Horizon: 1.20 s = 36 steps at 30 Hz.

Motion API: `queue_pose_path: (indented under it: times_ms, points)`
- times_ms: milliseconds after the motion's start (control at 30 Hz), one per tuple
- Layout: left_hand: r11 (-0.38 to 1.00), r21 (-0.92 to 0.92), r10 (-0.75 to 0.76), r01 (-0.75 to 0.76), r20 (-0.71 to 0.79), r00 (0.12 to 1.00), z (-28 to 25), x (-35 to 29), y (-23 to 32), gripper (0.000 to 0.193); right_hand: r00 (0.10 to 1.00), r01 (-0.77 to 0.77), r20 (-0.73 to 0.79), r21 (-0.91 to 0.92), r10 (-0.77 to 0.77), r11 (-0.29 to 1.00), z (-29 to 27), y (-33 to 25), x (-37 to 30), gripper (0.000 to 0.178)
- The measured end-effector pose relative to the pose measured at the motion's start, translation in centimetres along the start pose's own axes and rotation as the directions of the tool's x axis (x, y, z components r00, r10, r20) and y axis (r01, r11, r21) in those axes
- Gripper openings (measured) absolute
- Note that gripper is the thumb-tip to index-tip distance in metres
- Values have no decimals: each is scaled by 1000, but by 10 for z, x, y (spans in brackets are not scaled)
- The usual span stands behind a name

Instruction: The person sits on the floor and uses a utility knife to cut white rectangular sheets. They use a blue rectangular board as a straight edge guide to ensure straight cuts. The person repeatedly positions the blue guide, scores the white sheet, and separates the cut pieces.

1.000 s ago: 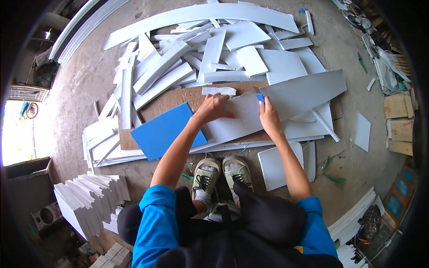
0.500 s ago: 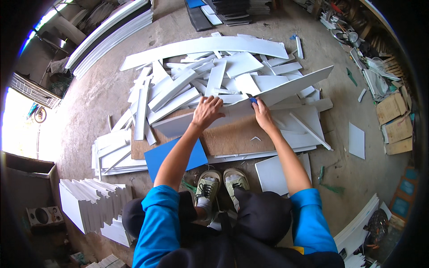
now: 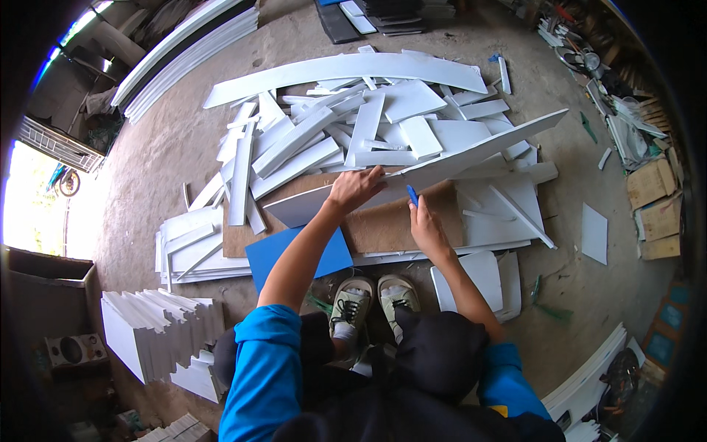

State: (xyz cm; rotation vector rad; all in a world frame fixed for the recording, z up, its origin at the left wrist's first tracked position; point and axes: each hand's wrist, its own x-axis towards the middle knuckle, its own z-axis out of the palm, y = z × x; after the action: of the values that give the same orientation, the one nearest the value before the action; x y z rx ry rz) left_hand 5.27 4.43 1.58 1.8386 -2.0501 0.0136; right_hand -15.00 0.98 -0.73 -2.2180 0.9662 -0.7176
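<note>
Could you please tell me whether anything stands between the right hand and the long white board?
Only the blue tool, which the right hand holds, pointing up toward the long white board; nothing else visible stands between them.

Daylight enters through an overexposed doorway (image 3: 33, 221) far left of the fingers (image 3: 362, 183). White pieces (image 3: 294, 142) beyond them are brightly lit; fisheye distortion curves the periphery, darkening to black.

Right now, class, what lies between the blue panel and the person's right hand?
In the head view, brown board lies between the blue panel and the right hand.
</note>
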Motion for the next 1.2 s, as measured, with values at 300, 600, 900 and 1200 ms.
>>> queue_pose_path:
  times_ms: [300,600,900,1200]
  points:
    - [999,-29,-25,25,-30,999,8,1,-3,20,1000,-12,-25,-392,2,920,-3,-31,1,25]
    - [992,-19,-129,128,-85,988,10,2,4,23,999,-32,10,-394,39,919,6,-39,11,25]
    - [984,15,-179,180,-62,982,12,4,2,23,994,-43,73,-449,84,892,10,-47,19,23]
    - [988,-8,-153,153,-12,988,15,3,-7,27,967,-105,153,-486,203,868,12,-62,39,17]
